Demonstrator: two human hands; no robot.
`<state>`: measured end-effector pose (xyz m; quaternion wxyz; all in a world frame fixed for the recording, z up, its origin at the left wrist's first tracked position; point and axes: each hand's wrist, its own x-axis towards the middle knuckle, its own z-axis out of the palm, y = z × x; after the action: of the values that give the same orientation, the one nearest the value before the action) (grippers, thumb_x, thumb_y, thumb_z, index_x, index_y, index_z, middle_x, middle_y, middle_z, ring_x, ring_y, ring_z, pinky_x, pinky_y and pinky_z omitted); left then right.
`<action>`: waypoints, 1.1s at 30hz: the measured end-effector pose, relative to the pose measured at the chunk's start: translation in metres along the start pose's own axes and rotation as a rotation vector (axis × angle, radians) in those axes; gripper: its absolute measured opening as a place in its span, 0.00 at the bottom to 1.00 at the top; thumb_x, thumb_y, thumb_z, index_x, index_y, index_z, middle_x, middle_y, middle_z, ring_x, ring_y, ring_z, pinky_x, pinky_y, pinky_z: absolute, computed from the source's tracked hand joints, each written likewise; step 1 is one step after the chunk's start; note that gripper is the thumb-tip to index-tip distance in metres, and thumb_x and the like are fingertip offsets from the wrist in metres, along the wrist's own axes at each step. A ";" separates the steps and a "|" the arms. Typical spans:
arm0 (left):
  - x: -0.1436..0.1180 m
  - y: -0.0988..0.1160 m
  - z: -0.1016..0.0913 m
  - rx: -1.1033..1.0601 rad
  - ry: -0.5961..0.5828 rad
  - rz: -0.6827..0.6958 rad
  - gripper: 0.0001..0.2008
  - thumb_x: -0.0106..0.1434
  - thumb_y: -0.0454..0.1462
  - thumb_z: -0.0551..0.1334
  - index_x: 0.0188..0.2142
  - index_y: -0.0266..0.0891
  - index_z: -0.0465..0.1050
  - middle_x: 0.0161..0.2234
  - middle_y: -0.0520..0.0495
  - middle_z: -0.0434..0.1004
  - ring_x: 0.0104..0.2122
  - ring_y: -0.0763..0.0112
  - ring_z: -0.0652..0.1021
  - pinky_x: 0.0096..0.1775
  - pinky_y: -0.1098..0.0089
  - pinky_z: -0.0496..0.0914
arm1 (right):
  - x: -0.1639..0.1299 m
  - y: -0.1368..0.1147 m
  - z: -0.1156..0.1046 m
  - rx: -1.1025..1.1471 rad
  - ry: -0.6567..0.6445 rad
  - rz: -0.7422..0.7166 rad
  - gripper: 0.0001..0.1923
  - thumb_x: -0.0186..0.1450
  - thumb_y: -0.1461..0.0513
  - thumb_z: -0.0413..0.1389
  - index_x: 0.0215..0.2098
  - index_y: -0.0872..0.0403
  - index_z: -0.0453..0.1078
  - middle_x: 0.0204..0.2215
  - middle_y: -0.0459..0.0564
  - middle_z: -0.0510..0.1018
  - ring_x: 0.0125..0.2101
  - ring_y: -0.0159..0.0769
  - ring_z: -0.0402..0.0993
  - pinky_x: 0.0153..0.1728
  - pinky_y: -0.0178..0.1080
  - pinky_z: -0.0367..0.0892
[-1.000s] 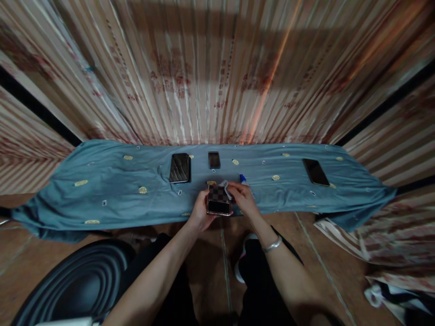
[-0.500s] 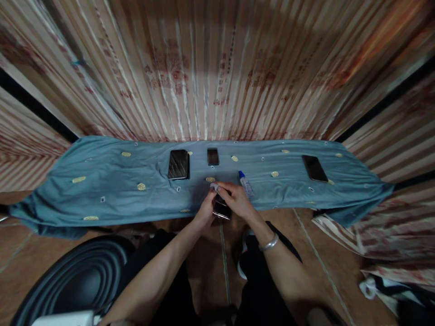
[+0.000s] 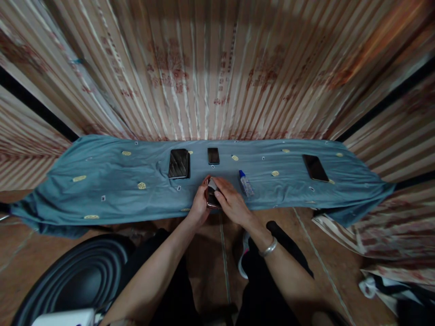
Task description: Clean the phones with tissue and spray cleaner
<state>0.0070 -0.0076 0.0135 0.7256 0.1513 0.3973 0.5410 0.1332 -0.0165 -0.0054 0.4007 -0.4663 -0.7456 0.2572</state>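
Observation:
A dark mobile phone [image 3: 212,199] with a shiny pinkish edge is held over the front edge of the table. My left hand [image 3: 200,202] is closed around its left side. My right hand [image 3: 232,199] is closed on a small pale grey cloth [image 3: 212,184], which lies against the phone's upper face. The cloth is mostly covered by fingers. Just right of my right hand, a clear bottle with a blue cap [image 3: 246,184] lies on the table.
A blue patterned cloth covers the long table [image 3: 112,194]. On it lie a stack of dark tablet-like devices [image 3: 178,164], a small dark device [image 3: 213,155] and a dark phone or tablet [image 3: 315,168]. Behind hangs a striped curtain [image 3: 204,90]. A black round stool [image 3: 81,280] stands at lower left.
The phone has moved slightly up and left and is turned more upright in my left hand. My right hand has shifted with the cloth over the phone's face.

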 end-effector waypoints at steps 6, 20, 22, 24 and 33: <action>0.013 -0.011 -0.009 0.032 0.012 0.169 0.15 0.62 0.37 0.55 0.44 0.38 0.76 0.43 0.47 0.82 0.50 0.65 0.77 0.54 0.67 0.69 | -0.004 -0.009 0.013 -0.084 -0.091 -0.089 0.29 0.74 0.54 0.42 0.71 0.55 0.50 0.70 0.57 0.55 0.70 0.42 0.48 0.69 0.54 0.48; 0.016 0.010 -0.022 0.018 0.008 0.198 0.27 0.61 0.43 0.62 0.59 0.43 0.64 0.37 0.50 0.81 0.33 0.66 0.81 0.41 0.65 0.75 | -0.021 -0.027 0.025 -0.116 -0.128 -0.254 0.28 0.74 0.59 0.43 0.71 0.54 0.49 0.68 0.58 0.59 0.69 0.42 0.51 0.68 0.52 0.54; 0.016 0.012 -0.020 0.010 -0.001 0.181 0.25 0.62 0.42 0.61 0.59 0.43 0.64 0.36 0.50 0.81 0.32 0.66 0.81 0.39 0.65 0.75 | -0.021 -0.027 0.024 -0.136 -0.110 -0.260 0.27 0.74 0.59 0.43 0.70 0.56 0.53 0.66 0.59 0.62 0.68 0.42 0.54 0.67 0.52 0.56; 0.016 0.013 -0.017 -0.014 0.003 0.180 0.23 0.64 0.41 0.59 0.58 0.42 0.65 0.34 0.49 0.81 0.31 0.66 0.81 0.38 0.66 0.75 | -0.020 -0.025 0.023 -0.160 -0.077 -0.251 0.26 0.74 0.59 0.43 0.68 0.58 0.57 0.64 0.61 0.65 0.66 0.44 0.57 0.66 0.52 0.58; 0.011 0.020 -0.008 -0.028 0.072 0.208 0.21 0.67 0.40 0.55 0.59 0.41 0.65 0.32 0.51 0.80 0.28 0.70 0.79 0.35 0.71 0.72 | -0.019 -0.014 0.021 -0.161 0.044 -0.109 0.22 0.73 0.59 0.44 0.62 0.54 0.64 0.61 0.61 0.68 0.63 0.46 0.61 0.64 0.56 0.60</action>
<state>-0.0111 0.0086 0.0170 0.6528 0.1621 0.3978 0.6239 0.1136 -0.0396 -0.0132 0.3916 -0.4613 -0.7791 0.1637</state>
